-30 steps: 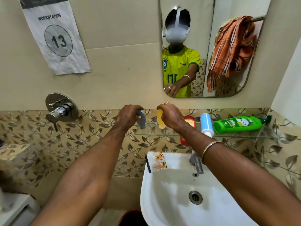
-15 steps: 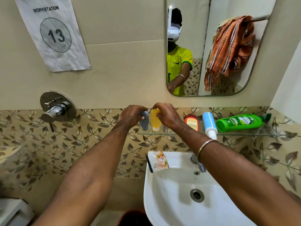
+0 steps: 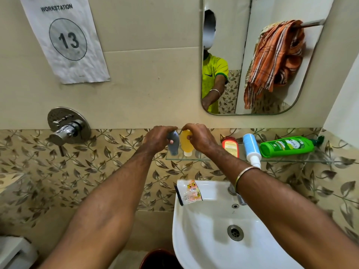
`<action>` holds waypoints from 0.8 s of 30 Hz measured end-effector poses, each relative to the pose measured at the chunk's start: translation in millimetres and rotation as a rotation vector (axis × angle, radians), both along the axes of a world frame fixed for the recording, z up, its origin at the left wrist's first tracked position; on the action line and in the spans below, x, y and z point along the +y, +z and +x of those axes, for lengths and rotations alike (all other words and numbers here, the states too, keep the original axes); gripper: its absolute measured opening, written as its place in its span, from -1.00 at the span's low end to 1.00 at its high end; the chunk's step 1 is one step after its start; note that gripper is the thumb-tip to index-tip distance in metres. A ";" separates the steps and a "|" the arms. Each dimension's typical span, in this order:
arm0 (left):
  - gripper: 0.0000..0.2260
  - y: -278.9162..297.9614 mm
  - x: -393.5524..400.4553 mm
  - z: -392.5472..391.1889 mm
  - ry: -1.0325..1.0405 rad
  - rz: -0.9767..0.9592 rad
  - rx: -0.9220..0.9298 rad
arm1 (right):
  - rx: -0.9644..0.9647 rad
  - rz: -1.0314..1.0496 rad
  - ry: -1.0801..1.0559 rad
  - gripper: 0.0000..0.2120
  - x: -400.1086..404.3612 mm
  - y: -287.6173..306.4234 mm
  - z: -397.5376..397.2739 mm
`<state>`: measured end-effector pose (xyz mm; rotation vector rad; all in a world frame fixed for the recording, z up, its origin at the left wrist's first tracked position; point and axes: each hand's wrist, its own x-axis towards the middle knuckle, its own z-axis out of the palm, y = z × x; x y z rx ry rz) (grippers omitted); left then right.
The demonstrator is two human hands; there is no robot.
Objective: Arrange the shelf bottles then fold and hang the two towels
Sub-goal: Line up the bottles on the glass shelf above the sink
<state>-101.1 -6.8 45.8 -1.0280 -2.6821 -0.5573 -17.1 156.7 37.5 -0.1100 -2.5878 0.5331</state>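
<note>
Fingers of left hand (image 3: 158, 139) curled round top of grey bottle (image 3: 173, 143); thumb tip shows against its front. Bottle soft-looking, matte, teardrop shape, standing cap-down at left end of glass shelf (image 3: 281, 159). Right hand (image 3: 201, 137) pinches top of yellow bottle (image 3: 186, 141), same squat tube form, translucent amber body, pale cap downward on the glass. The two bottles stand just beside each other, nearly touching. Metal bangle (image 3: 245, 174) on right wrist.

Further right along shelf: red bottle (image 3: 230, 146), flat-sided, printed label. Blue bottle (image 3: 250, 147), cylindrical, white nozzle poking past shelf's front edge. Green bottle (image 3: 287, 146), glossy plastic, lying on its side, dark cap pointing right. Shelf is clear glass, thin, greenish edge.

Towel (image 3: 275, 59) seen in mirror (image 3: 233, 55) only: orange with dark and white stripes, woven, bunched and draped unevenly over chrome bar. Second towel not visible.

Below: white glazed sink (image 3: 204, 239), round steel drain; crumpled clear sachet (image 3: 191, 193) with yellow print on its rim. Wall above is smooth beige tile, below a leaf-pattern tile band. Chrome valve (image 3: 67, 129) at left, round plate. Paper sign (image 3: 66, 39), wrinkled, marked 13.
</note>
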 end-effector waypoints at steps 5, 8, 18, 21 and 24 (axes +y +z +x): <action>-0.34 -1.1 -3.2 4.5 0.005 -0.007 -0.040 | -0.024 -0.017 -0.003 -0.59 2.2 -1.1 0.0; -0.23 2.0 -4.0 5.7 0.020 -0.021 -0.057 | -0.049 -0.030 -0.006 -0.57 3.4 -0.1 -0.1; -0.28 15.6 1.0 35.2 -0.018 0.176 0.365 | -0.110 -0.050 -0.009 -0.21 29.0 26.3 25.4; -0.44 17.5 23.7 64.6 -0.080 0.261 0.611 | -0.065 -0.019 -0.053 -0.41 59.4 39.7 44.6; -0.51 6.8 61.1 95.8 -0.250 0.233 0.666 | -0.040 0.019 -0.137 -0.53 95.3 47.8 67.0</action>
